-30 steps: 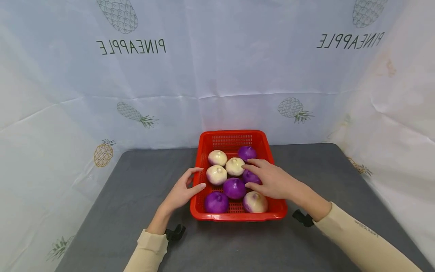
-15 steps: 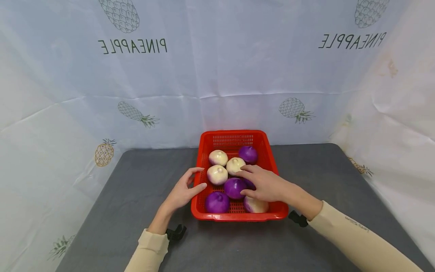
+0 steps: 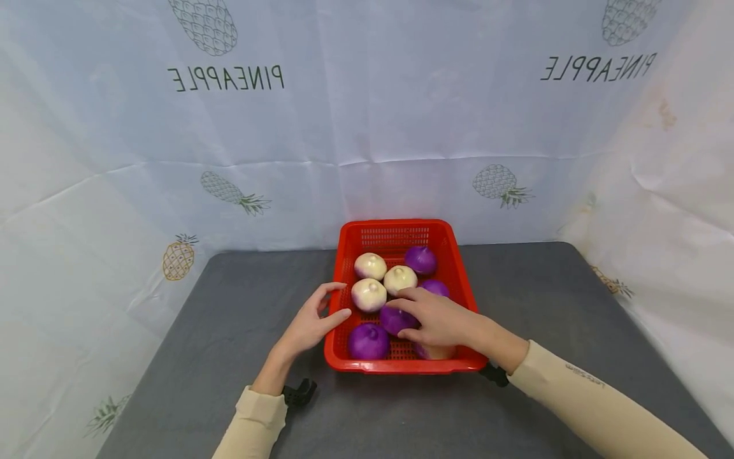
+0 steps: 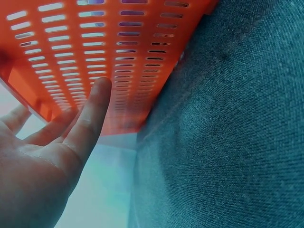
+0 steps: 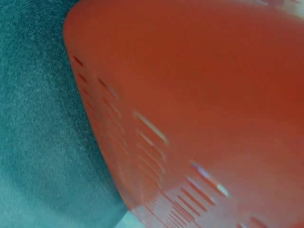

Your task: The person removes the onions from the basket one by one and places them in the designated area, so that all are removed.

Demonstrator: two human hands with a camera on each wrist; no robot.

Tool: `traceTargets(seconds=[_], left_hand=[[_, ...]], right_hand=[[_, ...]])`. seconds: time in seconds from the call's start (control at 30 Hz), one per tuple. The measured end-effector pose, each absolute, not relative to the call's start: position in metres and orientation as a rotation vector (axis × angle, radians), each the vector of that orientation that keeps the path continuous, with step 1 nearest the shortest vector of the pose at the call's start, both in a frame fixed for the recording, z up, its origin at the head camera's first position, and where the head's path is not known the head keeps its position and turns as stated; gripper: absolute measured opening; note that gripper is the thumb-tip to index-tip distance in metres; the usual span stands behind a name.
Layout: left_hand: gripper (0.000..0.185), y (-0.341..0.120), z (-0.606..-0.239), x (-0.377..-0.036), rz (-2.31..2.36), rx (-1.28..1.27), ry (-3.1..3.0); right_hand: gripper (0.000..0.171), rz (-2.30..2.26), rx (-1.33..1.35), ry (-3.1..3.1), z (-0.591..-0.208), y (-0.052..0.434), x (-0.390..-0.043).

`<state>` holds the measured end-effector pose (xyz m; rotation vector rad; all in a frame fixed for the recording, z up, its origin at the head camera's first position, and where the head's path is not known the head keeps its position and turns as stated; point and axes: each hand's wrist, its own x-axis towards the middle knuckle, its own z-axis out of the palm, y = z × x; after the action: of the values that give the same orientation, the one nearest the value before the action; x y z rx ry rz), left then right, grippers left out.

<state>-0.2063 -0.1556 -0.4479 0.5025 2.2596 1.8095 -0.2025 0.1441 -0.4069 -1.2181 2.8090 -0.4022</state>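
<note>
- Arching over the right side of the red plastic basket point(image 3: 404, 366), the right hand point(image 3: 440, 317) has bent fingers on a smooth, round purple onion point(image 3: 395, 320) near the basket's middle; whether they grip it, I cannot tell.
- At the basket's left wall, the left hand point(image 3: 312, 324) is relaxed, thumb and fingers spread; in the left wrist view one straight digit lies against or just beside the slotted plastic.
- Three glossy white turnips point(image 3: 369, 294), squat with small nubs, cluster in the basket's left and middle.
- A pale turnip point(image 3: 437, 352), partly hidden by the right hand, sits at the basket's front right.
- More shiny purple onions point(image 3: 369, 342) occupy the basket's front left, right and back right.
- Under the basket is coarse grey cloth point(image 3: 401, 414); behind it hangs a creased, pineapple-printed sheet point(image 3: 367, 121).
</note>
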Motion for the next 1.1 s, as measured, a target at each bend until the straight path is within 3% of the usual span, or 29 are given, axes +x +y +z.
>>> traceTargets(seconds=[1.1], left_hand=[[0.058, -0.155, -0.448, -0.207, 1.8, 0.485, 2.278]], right_hand=[[0.055, -0.283, -1.23, 2.754, -0.42, 0.133, -0.211]])
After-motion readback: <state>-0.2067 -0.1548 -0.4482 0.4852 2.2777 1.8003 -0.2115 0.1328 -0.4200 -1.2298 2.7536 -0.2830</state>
